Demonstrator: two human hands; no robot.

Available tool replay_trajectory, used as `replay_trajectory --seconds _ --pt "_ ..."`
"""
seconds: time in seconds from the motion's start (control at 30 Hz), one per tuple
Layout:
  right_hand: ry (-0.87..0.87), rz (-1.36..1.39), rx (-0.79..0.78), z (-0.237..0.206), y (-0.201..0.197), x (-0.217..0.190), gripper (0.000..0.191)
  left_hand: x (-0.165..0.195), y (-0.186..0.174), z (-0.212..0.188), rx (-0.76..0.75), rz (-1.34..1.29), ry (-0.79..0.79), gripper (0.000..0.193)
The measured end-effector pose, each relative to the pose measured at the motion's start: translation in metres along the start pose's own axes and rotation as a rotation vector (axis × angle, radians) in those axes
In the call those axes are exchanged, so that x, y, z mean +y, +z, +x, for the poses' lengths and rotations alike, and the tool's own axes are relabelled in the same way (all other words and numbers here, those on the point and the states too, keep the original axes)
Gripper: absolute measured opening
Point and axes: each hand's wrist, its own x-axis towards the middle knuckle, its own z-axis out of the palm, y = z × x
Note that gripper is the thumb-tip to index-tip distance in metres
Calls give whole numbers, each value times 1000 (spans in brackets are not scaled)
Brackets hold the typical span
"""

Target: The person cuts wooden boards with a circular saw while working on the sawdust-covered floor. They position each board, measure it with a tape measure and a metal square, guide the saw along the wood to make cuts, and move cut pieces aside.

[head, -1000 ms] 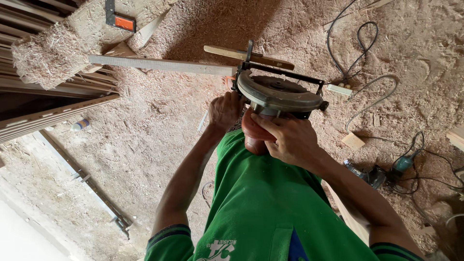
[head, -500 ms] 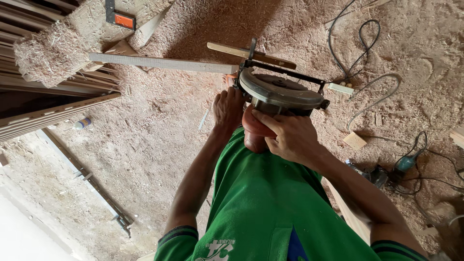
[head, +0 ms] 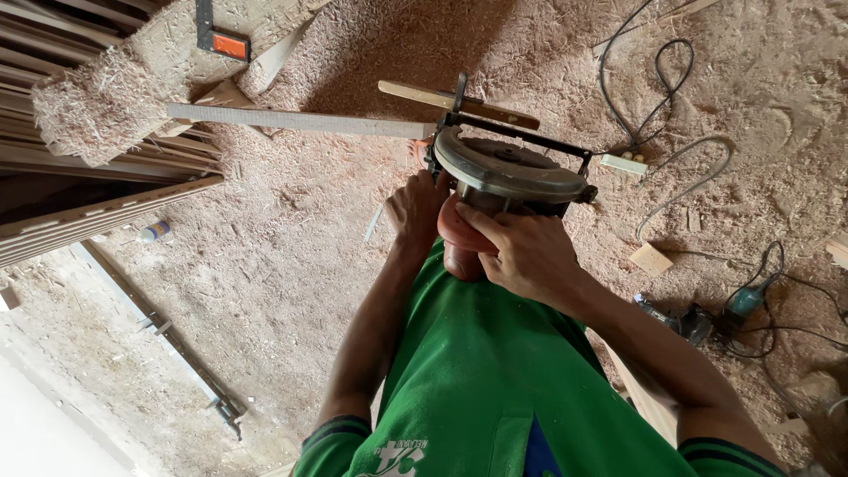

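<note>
A person in a green shirt is standing over a floor that is covered in pale sawdust, seen from above by a camera on the head. The right hand is wrapping closed around the dark red handle of a circular saw, with the fingers curling over the top of the grip. The left hand is reaching forward just beside the saw's left edge, its fingers pointing toward the saw's base; whether it is gripping something or lying flat cannot be told, because the fingertips are hidden behind the saw.

The saw is sitting in the upper middle of the view, its round grey guard facing up and a black metal frame running along its far side. A long thin strip of wood is running from the left into the saw's front edge. A second, shorter wooden stick is lying at a slant just behind the saw.

At the upper left, a mound of wood shavings is resting on a stack of slats. Black cables are snaking across the sawdust at the upper right. A small wooden block is lying to the right of the saw, and another power tool is lying near the right forearm.
</note>
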Motion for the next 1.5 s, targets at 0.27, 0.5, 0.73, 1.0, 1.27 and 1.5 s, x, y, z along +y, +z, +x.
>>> replay_trajectory --seconds 0.27,0.5,0.73,1.0,1.27,1.5 --pt "-11 19 16 5 1 -6 65 -14 11 -1 108 -16 138 36" --pt "18 25 3 10 -4 -10 59 -45 53 -11 448 -424 426 32" --pt "-26 16 34 9 -3 -15 59 -48 65 -7 421 -438 333 29" --pt "-8 20 23 8 2 -15 60 -47 62 -16 432 -442 264 24" --pt "-2 71 -2 3 4 -13 64 -51 73 -13 444 -410 280 25" --pt "-9 85 8 3 1 -8 64 -48 67 -12 421 -374 268 22"
